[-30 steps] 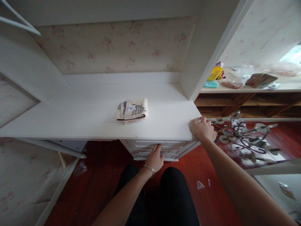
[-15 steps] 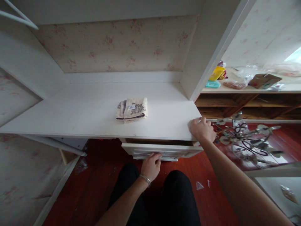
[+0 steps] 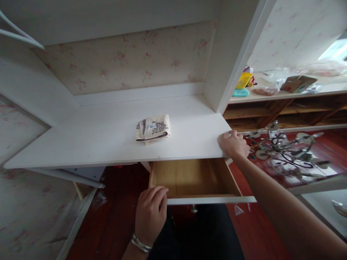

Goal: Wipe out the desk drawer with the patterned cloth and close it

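Note:
A white desk (image 3: 114, 139) bears a folded cream towel (image 3: 154, 129) with dark markings and a small label. Beneath the desktop a wooden drawer (image 3: 189, 178) stands pulled out, its bare bottom showing. My left hand (image 3: 152, 209), with a bracelet at the wrist, is curled over the left corner of the drawer's white front. A round knob (image 3: 193, 208) sticks out from that front, beyond my fingers. At the desktop's right edge my right hand (image 3: 234, 144) grips the corner, its fingertips partly hidden.
A metal chandelier (image 3: 290, 155) lies on the red floor at the right. Behind it a low shelf (image 3: 252, 113) carries a yellow container (image 3: 243, 81), a cardboard box (image 3: 298, 83) and plastic bags. My knees are under the drawer. White uprights flank the desk.
The drawer has slid out toward me, from a narrow gap to wide open. My left hand has shifted from the middle of its front to the left corner. My right hand stays put.

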The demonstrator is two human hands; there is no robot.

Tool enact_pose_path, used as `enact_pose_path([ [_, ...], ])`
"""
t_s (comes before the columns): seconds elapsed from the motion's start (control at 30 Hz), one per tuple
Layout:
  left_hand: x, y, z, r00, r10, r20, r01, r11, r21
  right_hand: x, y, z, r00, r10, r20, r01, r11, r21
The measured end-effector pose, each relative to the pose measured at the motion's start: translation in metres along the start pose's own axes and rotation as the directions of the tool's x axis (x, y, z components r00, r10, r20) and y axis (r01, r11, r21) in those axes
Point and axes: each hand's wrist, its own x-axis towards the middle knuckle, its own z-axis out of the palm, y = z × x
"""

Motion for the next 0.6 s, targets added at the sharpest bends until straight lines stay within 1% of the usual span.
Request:
enact_pose_path([
  [0.07,0.001,-0.007,0.006,0.997,-0.045,0.064,0.039,0.995,0.096,-0.001,0.000,-0.001,1.000,0.003,0.001,-0.003,1.000,-0.002],
  [0.13,-0.005,-0.011,0.013,0.993,-0.071,0.099,0.054,0.985,0.165,-0.002,0.000,-0.001,1.000,0.004,-0.007,-0.004,1.000,0.000],
  [0.23,-0.023,-0.008,0.015,0.994,-0.069,0.081,0.052,0.978,0.203,-0.002,0.001,-0.001,1.000,0.002,-0.017,-0.002,1.000,0.002],
  [0.33,-0.045,-0.001,0.009,1.000,0.004,-0.008,-0.002,0.980,0.200,-0.002,0.001,0.000,1.000,0.004,-0.008,-0.003,1.000,0.006],
  [0.43,-0.070,0.000,0.005,0.993,0.080,-0.081,-0.063,0.979,0.195,-0.001,0.001,0.001,1.000,-0.002,0.001,0.002,1.000,0.014],
  [0.6,-0.120,-0.007,0.004,0.980,0.173,-0.101,-0.158,0.977,0.145,0.000,0.003,0.002,1.000,-0.021,0.005,0.021,0.999,0.031],
])
